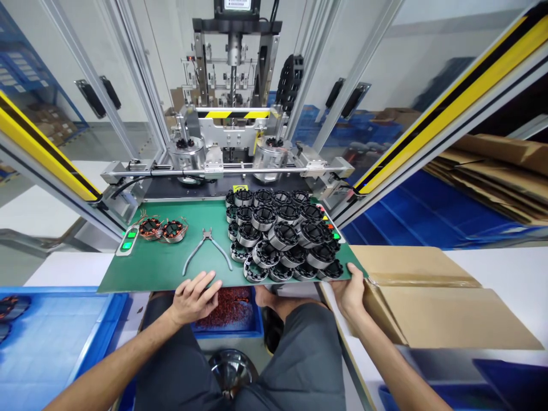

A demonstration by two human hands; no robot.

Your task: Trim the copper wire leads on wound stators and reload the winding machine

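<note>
the mat (171, 268) lies in front of the press machine (233, 114). on the mat, the stack of rotor rings (282, 234) sits to the right, the pliers (208, 248) in the middle, and two wound stators (162, 229) to the left, just beside a button box (127, 241). the left hand (194, 297) rests on the mat's near edge below the pliers; the right hand (351, 291) touches its right corner, beside a cardboard box (428, 297). a bin (231, 311) sits under the near edge.
</note>
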